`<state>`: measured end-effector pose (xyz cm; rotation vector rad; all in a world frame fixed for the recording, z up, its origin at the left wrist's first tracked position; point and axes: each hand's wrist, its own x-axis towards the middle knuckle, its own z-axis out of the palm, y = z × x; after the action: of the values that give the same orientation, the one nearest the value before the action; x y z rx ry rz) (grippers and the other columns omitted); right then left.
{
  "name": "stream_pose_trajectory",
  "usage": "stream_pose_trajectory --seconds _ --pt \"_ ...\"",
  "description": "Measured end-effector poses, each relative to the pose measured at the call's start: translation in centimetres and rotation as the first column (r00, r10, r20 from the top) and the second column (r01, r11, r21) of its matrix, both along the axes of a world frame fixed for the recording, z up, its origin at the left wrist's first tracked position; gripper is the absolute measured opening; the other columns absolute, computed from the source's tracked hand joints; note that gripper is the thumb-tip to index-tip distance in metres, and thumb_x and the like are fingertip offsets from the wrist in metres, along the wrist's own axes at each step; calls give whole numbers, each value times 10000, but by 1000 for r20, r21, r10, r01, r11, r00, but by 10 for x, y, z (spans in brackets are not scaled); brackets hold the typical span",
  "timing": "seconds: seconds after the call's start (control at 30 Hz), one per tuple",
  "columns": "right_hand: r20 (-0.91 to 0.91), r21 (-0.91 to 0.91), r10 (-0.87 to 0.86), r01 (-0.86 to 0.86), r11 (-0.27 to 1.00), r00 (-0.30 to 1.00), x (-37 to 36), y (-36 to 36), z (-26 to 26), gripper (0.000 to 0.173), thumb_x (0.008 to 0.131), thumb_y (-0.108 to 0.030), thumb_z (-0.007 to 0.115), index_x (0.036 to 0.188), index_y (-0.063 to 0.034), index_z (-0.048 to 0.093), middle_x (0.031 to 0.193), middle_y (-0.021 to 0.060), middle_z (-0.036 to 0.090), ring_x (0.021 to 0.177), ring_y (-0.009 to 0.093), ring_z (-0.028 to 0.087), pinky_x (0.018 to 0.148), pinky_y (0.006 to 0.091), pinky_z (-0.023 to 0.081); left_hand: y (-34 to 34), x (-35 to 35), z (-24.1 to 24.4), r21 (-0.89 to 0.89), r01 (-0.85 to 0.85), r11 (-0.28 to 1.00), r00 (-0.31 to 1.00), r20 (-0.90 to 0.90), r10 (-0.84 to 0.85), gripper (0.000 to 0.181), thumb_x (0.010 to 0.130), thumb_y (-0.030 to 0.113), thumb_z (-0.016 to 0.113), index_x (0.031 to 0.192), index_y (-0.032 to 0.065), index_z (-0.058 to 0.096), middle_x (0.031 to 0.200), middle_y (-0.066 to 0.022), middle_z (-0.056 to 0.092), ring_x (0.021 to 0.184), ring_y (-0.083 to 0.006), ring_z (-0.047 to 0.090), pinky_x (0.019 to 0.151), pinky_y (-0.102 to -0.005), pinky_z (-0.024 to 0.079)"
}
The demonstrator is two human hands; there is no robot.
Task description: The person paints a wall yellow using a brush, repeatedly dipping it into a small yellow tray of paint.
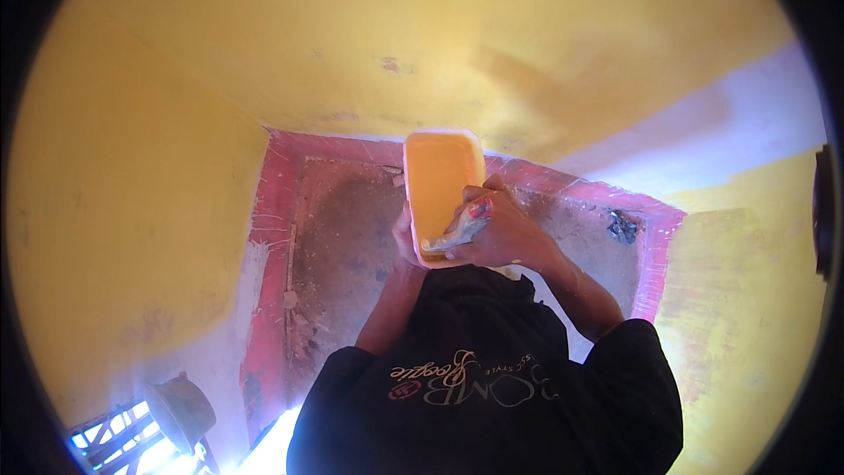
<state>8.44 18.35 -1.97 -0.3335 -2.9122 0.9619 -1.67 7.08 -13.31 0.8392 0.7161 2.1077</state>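
Observation:
A light-rimmed rectangular tub point(440, 165) with yellow-orange paint or paint residue inside is held in front of my chest. My left hand point(405, 234) grips its left side, with the fingers partly hidden beneath and behind it. Over the tub's near right part, my right hand point(498, 227) is closed around a whitish, paint-smeared tool with a red end point(465, 227), which may be a paintbrush. The tool's pale tip lies at the tub's near left corner. Light specks of paint dot my right wrist and forearm.
Yellow walls point(297, 26) surround me, with a pink-red band point(264, 290) at their foot and whitish patches. The floor point(343, 237) is stained and speckled. A crumpled dark plastic piece point(622, 227) lies near the right corner. At lower left, a hat-like object point(181, 409) is beside a bright grille point(122, 439).

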Motion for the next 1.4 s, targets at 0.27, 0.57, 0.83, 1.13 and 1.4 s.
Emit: stream_pose_trajectory --seconds 0.27,0.57,0.83,1.13,1.4 --pt "-251 69 -64 83 994 966 0 -7 -41 258 581 -253 787 789 -136 690 867 46 649 911 208 546 844 376 348 -9 0 -33 101 197 975 829 514 -221 483 963 373 341 1320 53 399 1243 -123 522 1098 -252 550 946 -411 461" --pt "-235 130 -228 263 956 945 -18 -17 -23 227 628 -241 756 774 -90 670 784 93 638 803 254 569 783 387 365 -16 10 -2 166 172 971 822 520 -234 490 967 366 333 1350 64 372 1240 -102 520 1100 -237 539 949 -411 451" --pt "-502 9 -325 380 925 801 -39 -11 -31 215 676 -248 729 754 -62 652 653 113 609 617 293 554 733 391 357 -29 13 -32 -171 54 984 924 382 16 503 931 414 451 1292 63 450 1208 -97 563 1068 -238 573 942 -400 454" --pt "-452 222 -210 337 915 867 -43 5 -14 184 637 -218 749 749 -91 677 713 59 654 662 215 570 752 371 356 -22 8 -37 197 171 965 832 495 -248 497 924 394 464 1285 53 447 1213 -105 552 1076 -253 565 946 -411 450" --pt "-340 239 -226 316 918 913 -19 -11 -30 152 630 -183 748 707 -78 668 703 74 647 661 228 584 678 370 368 -18 14 -33 101 124 987 895 417 -155 484 914 317 490 1312 51 421 1227 -112 536 1089 -242 551 938 -402 452"
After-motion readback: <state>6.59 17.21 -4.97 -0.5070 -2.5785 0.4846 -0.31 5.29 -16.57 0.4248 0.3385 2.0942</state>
